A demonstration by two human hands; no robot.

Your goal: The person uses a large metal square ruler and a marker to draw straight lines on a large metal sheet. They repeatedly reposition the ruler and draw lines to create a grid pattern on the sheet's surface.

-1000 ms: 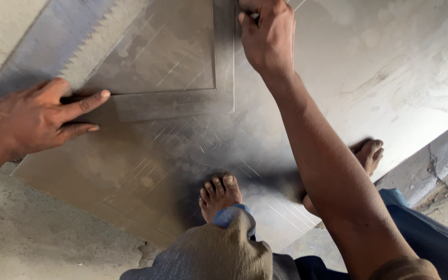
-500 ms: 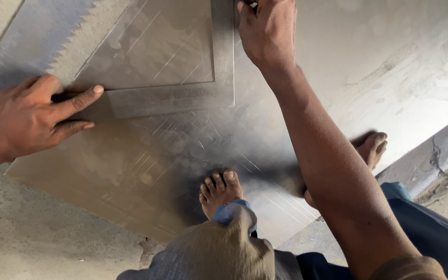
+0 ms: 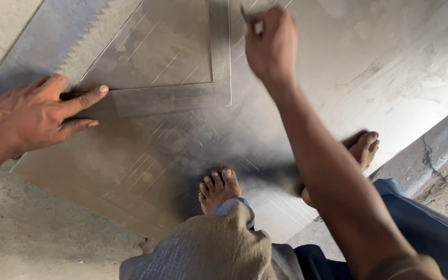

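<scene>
Left hand (image 3: 29, 116) at 9 o'clock, palm down, fingers (image 3: 84, 98) stretched nearly flat and slightly spread, pressing on the lower arm of a metal square (image 3: 182, 98); nothing gripped. The square lies flat on a large scratched metal sheet (image 3: 146, 161), its corner near 12 o'clock. Right hand (image 3: 270, 46) at 1 o'clock, fingers clenched round a thin scribing tool (image 3: 255, 23), tip just beside the square's upright arm, on the sheet. Sheet rests on the concrete floor (image 3: 42, 243). Bare feet on the sheet: left foot (image 3: 218, 189) at 6 o'clock, right foot (image 3: 364, 148) at 4 o'clock.
</scene>
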